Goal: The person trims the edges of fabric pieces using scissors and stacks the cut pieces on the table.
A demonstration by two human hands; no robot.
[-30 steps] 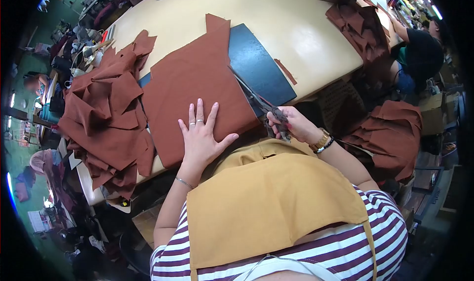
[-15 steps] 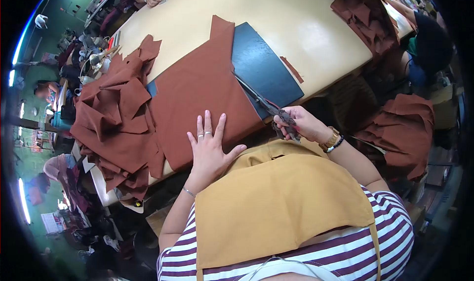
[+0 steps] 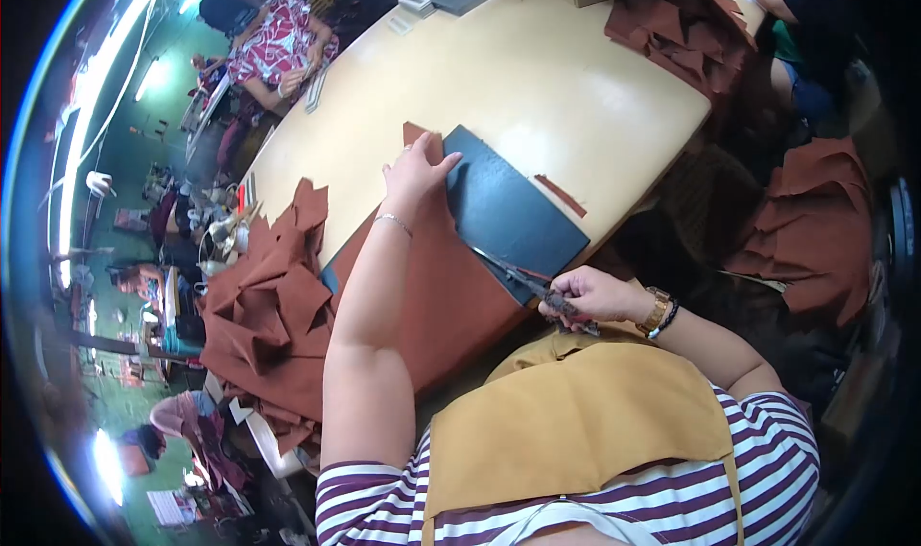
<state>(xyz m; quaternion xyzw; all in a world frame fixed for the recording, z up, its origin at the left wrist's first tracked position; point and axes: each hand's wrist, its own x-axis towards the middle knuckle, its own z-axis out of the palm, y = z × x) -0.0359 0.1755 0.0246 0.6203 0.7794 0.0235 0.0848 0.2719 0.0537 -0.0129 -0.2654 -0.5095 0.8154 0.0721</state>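
My left hand [image 3: 417, 172] reaches over the far, narrow end of a reddish-brown fabric piece [image 3: 432, 277]. Its thumb stands apart from the fingers, which touch the cloth. Beneath the fabric lies a dark blue board [image 3: 513, 205], showing along the right side. In my right hand [image 3: 600, 295] is a pair of scissors [image 3: 518, 273] with dark wrapped handles. The blades point away to the left, along the fabric's right edge over the board; whether they are parted is hard to see.
Crumpled brown fabric [image 3: 264, 306] is heaped left of the piece. More brown cloth [image 3: 681, 33] lies at the far right, and another pile [image 3: 811, 229] is beside me. A thin brown scrap [image 3: 559, 196] rests on the table [image 3: 576, 85]. A person [image 3: 283, 52] sits across.
My left hand has moved from flat on the near fabric to its far end. My right hand still holds the scissors at the fabric's right edge. The view has shifted.
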